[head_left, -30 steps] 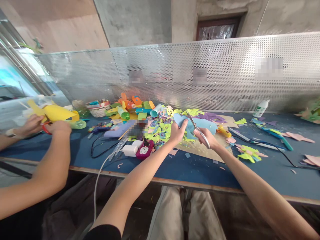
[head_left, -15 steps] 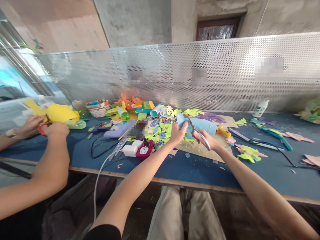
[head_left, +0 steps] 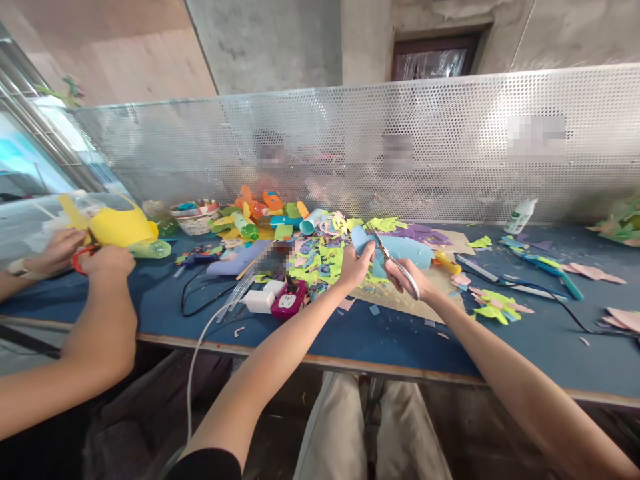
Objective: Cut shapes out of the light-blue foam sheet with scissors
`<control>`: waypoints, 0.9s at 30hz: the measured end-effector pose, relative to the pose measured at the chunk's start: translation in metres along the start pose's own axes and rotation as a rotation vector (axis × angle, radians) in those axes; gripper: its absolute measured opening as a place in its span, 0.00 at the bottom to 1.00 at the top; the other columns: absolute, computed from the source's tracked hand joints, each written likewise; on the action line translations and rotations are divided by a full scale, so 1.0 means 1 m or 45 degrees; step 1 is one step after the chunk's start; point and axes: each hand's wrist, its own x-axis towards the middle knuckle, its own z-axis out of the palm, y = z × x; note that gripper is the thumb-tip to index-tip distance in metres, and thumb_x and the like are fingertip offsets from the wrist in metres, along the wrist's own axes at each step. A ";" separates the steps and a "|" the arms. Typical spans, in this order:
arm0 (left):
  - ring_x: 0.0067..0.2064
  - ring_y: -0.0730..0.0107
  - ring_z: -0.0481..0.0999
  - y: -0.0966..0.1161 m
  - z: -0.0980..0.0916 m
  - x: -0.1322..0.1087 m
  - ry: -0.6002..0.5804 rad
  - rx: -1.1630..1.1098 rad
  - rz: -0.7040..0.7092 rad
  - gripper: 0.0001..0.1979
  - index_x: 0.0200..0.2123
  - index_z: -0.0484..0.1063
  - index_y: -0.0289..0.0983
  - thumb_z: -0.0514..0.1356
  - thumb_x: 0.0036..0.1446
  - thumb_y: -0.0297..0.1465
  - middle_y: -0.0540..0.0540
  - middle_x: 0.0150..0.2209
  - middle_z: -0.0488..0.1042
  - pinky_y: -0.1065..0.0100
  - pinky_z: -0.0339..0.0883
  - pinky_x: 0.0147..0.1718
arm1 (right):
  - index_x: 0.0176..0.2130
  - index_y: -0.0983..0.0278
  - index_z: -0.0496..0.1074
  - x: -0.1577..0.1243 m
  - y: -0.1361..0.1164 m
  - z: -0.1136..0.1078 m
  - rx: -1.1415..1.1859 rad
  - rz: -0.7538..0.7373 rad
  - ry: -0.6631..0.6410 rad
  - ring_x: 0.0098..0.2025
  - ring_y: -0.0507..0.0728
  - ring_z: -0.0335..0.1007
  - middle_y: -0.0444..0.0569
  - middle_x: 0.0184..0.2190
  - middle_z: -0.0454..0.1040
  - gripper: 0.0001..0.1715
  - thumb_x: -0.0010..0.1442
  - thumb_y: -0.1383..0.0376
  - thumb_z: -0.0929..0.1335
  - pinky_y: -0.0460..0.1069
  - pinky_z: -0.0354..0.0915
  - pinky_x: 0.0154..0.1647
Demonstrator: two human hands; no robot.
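My left hand (head_left: 356, 265) pinches a sheet of light blue paper (head_left: 407, 250) by its left part, thumb on top. A rounded lobe of the paper stands up above my fingers. My right hand (head_left: 411, 277) is closed round the handles of a pair of scissors (head_left: 383, 248), whose blades point up and left at the paper close to my left thumb. Below both hands lies a brown board (head_left: 400, 301). Heaped to the left are green, pink and blue paper scraps (head_left: 327, 257).
At left, a co-worker's hands (head_left: 103, 260) hold red-handled scissors and yellow paper (head_left: 117, 227). A magenta power strip (head_left: 289, 300) with white plugs and a cable lies near the front edge. A white glue bottle (head_left: 521, 217) stands by the perforated metal screen (head_left: 320, 133).
My hands stay almost in place, and the scissor blades look closer together. The co-worker's yellow paper has shifted and a strip of it now curls upward.
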 end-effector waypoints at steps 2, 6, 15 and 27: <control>0.22 0.75 0.62 -0.001 0.000 0.001 0.014 -0.016 0.007 0.24 0.18 0.60 0.37 0.52 0.64 0.43 0.52 0.17 0.59 0.70 0.56 0.26 | 0.20 0.60 0.58 0.001 -0.001 -0.001 -0.013 0.066 0.056 0.14 0.51 0.56 0.42 0.11 0.58 0.35 0.59 0.35 0.59 0.48 0.54 0.17; 0.23 0.75 0.63 -0.002 0.000 0.002 0.049 -0.033 0.021 0.23 0.18 0.61 0.37 0.53 0.63 0.42 0.52 0.18 0.61 0.70 0.56 0.27 | 0.22 0.61 0.59 0.004 0.001 -0.004 -0.015 0.084 0.126 0.15 0.52 0.58 0.41 0.12 0.59 0.33 0.60 0.38 0.60 0.47 0.55 0.19; 0.22 0.75 0.64 0.003 -0.001 0.003 0.051 0.042 0.023 0.24 0.18 0.61 0.37 0.52 0.63 0.43 0.51 0.18 0.63 0.69 0.57 0.26 | 0.29 0.61 0.60 0.006 0.010 0.000 -0.134 -0.022 0.055 0.25 0.53 0.58 0.42 0.22 0.62 0.29 0.61 0.40 0.59 0.48 0.55 0.26; 0.21 0.76 0.62 -0.006 -0.003 0.002 -0.003 0.022 -0.032 0.21 0.18 0.60 0.37 0.56 0.59 0.40 0.52 0.17 0.62 0.70 0.56 0.25 | 0.25 0.61 0.59 0.004 0.008 -0.004 -0.148 -0.058 0.004 0.23 0.53 0.58 0.43 0.20 0.62 0.34 0.60 0.36 0.58 0.49 0.54 0.24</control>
